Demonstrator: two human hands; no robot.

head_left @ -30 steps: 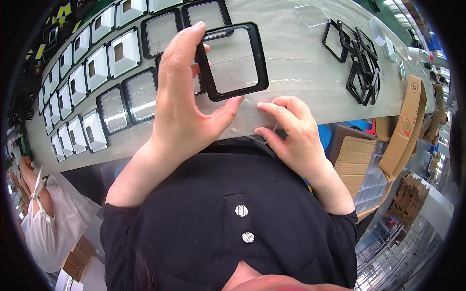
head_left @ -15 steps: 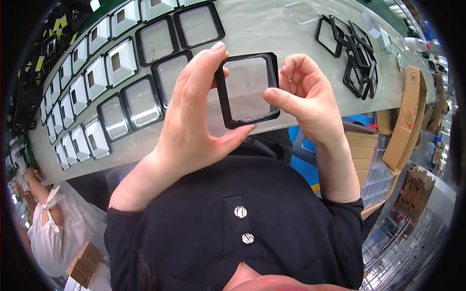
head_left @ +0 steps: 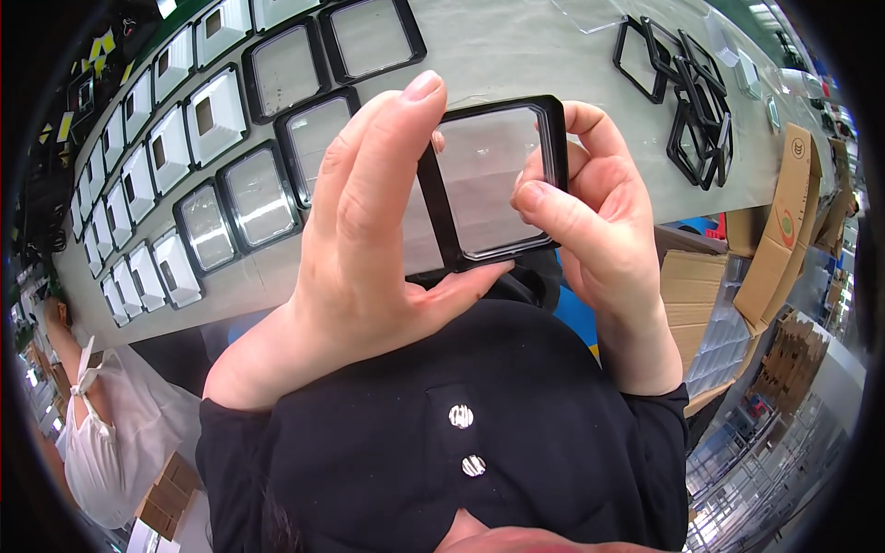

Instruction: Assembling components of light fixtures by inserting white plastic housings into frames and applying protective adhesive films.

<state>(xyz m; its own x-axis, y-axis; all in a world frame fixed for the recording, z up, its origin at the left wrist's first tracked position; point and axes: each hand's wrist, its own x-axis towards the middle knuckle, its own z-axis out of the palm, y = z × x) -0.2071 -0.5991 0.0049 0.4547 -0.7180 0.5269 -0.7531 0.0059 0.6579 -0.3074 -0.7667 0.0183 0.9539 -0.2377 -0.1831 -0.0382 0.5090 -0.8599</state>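
Note:
A black rectangular frame with a clear pane is held up in front of me, above the table's near edge. My left hand grips its left side, with the thumb along the bottom edge and the fingers near the upper left corner. At the right side, my right hand is closed around the edge. Its thumb lies in front, over the pane's margin, and fingertips show behind the clear pane. Whether a thin film is pinched there, I cannot make out.
On the grey table, black frames with panes and white housings stand in rows at left. Loose black frames lie piled at far right, near clear sheets. An open cardboard box is at right; another person's arm shows at left.
The held frame has shifted slightly right and appears larger. My right fingers have come in behind its right edge, and the thumb has moved with them. My left hand keeps its grip.

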